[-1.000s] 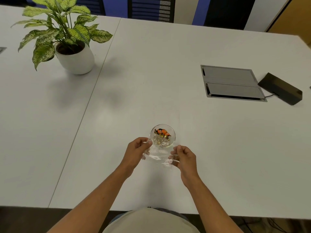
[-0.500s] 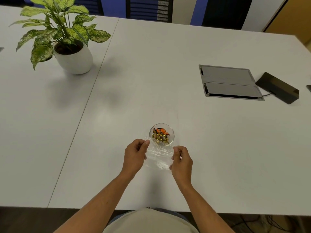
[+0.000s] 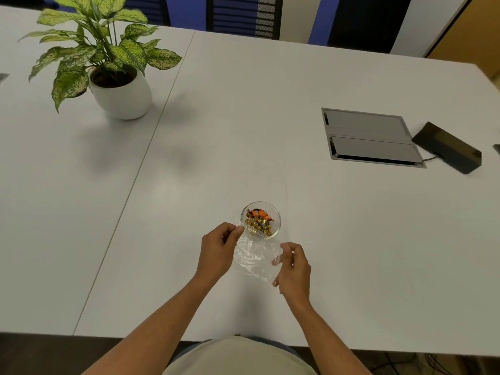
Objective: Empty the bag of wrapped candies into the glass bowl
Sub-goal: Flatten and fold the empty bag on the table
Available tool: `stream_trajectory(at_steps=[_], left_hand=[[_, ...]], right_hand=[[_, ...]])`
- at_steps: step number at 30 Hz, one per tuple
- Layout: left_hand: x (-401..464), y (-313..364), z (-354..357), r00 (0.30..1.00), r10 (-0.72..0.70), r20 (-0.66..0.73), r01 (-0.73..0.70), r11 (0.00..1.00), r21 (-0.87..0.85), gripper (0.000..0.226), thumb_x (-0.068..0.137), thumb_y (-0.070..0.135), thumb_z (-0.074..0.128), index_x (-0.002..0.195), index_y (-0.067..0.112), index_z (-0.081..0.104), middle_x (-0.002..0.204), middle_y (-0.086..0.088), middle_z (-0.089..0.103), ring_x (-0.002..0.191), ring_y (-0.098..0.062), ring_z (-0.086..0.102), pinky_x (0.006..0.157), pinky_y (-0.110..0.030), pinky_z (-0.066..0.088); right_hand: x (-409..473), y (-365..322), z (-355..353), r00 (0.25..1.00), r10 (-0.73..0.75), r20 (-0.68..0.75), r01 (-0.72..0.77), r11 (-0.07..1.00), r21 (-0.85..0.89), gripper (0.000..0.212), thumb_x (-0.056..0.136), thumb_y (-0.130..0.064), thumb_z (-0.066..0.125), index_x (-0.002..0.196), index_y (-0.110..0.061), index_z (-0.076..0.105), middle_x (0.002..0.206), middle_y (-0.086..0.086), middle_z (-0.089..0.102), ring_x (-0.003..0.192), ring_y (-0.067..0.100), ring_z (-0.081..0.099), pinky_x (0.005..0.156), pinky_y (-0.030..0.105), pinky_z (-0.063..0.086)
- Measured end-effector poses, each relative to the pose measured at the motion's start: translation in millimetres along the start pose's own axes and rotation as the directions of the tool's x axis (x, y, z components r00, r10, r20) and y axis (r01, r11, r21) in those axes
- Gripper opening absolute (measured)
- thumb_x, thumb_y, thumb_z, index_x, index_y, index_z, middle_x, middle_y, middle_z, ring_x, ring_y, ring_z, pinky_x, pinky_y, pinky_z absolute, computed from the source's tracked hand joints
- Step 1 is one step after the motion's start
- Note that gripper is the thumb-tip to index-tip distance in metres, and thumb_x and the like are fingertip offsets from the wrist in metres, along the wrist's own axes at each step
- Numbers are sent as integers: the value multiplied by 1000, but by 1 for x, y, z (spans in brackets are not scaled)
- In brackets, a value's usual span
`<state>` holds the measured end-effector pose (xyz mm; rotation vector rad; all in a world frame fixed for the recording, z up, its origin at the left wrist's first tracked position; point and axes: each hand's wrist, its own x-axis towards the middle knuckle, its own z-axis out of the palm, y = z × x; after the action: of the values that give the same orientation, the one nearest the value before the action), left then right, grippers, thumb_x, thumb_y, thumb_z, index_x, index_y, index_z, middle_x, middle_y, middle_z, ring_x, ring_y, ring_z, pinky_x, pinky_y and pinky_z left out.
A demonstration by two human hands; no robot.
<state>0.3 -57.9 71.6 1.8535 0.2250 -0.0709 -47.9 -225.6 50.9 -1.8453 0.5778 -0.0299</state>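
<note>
A small glass bowl (image 3: 278, 228) stands on the white table (image 3: 351, 239), filled with gold- and orange-wrapped candies (image 3: 258, 222). Just in front of it a clear plastic bag (image 3: 253, 259) hangs limp between my hands, and I see no candies in it. My left hand (image 3: 217, 251) pinches the bag's upper left corner beside the bowl's rim. At the bag's right edge is my right hand (image 3: 293, 269), fingers loosely spread, with a fingertip showing through the plastic.
A potted plant (image 3: 119, 96) in a white pot stands far left. A grey cable hatch (image 3: 370, 136) and a black box (image 3: 446, 147) with a cord lie far right. A seam (image 3: 146, 155) runs down the table to my left. The near edge is close to my body.
The bag has come down off the bowl's mouth toward me and now hangs flat. My right hand has dropped lower and to the right, its fingers loosening. The left hand stays by the rim.
</note>
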Motion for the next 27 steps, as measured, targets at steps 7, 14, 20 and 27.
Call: stream_trajectory(at_steps=[7,14,20,27], left_hand=[[3,2,0,1000,-2,9,2,1000,-10,26,91,38,62,73,19,65,59,3,57,53,-13,47,54,-35,47],[6,2,-4,997,15,71,-16,1000,16,28,91,39,61,75,18,66,59,4,53,52,-7,41,55,-22,39],[11,8,-7,950,20,311,-34,999,39,25,89,36,65,76,15,69,61,3,57,53,-6,45,55,-22,40],[18,14,-6,854,30,519,-85,993,82,25,82,45,70,75,21,72,68,-14,67,56,-9,55,56,-22,47]], right_hand=[[6,3,0,999,25,29,-24,999,-23,13,103,-21,44,99,-21,56,72,-2,55,56,9,54,38,19,47],[11,4,-10,999,28,-17,-27,998,63,13,100,-28,49,96,-22,60,72,8,64,58,21,61,44,18,47],[23,-19,-14,985,-96,144,84,993,82,7,96,-30,59,93,-30,66,92,-3,71,87,16,68,76,29,56],[28,-39,-13,861,-125,494,106,992,67,20,97,-29,59,86,-20,73,80,3,74,76,13,68,69,24,56]])
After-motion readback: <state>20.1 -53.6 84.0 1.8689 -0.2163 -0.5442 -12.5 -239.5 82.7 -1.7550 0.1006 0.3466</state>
